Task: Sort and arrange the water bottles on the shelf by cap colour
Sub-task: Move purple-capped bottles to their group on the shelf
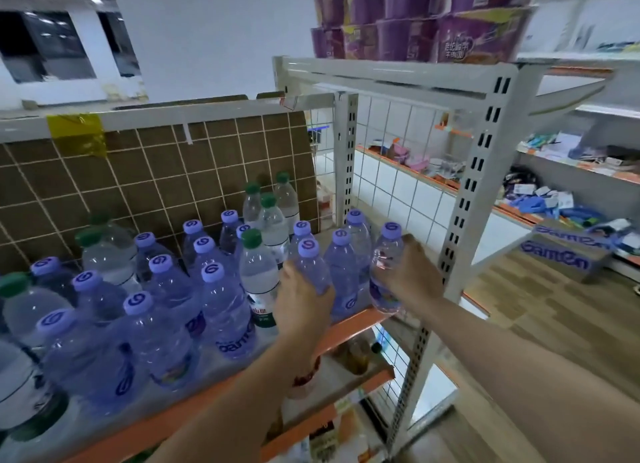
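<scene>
Several water bottles stand on the shelf (pixel 349 319), which has an orange front edge. Most have purple caps and purple labels; a few have green caps, such as the one (pixel 258 272) mid-shelf and a group (pixel 268 206) at the back. My left hand (pixel 301 300) grips a purple-capped bottle (pixel 310 263) near the front right. My right hand (pixel 414 272) grips another purple-capped bottle (pixel 386 265) at the shelf's right end, beside the upright post. More green-capped bottles (pixel 104 251) stand at the left among purple ones.
A white perforated post (pixel 460 227) and a wire grid side panel bound the shelf on the right. Purple packs (pixel 415 22) sit on the shelf above. Lower shelves hold packaged goods. A purple carton (pixel 561 254) sits on the wooden floor to the right.
</scene>
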`<state>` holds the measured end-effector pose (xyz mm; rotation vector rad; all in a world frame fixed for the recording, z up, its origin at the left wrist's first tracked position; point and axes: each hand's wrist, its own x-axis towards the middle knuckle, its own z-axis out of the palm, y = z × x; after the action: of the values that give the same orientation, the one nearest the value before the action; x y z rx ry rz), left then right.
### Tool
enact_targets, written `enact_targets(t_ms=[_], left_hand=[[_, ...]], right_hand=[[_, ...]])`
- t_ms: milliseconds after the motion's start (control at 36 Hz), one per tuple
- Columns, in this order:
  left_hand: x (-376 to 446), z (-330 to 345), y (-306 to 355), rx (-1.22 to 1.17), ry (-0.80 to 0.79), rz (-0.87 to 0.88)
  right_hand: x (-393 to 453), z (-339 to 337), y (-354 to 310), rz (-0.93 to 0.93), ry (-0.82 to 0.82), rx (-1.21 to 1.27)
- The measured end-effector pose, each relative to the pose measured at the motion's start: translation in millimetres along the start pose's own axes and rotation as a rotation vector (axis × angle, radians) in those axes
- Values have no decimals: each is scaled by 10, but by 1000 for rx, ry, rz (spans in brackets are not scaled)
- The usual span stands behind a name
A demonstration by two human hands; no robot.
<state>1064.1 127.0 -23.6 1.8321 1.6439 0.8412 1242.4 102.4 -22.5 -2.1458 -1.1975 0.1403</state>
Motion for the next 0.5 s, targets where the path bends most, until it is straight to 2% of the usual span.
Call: enact_targets(t_ms=[194,500], left_hand=[[72,125,78,69,39,-99],[165,157,64,105,71,-112]], right_hand=[[287,2,101,11,-44,19],[502,76,122,1,-93,52]])
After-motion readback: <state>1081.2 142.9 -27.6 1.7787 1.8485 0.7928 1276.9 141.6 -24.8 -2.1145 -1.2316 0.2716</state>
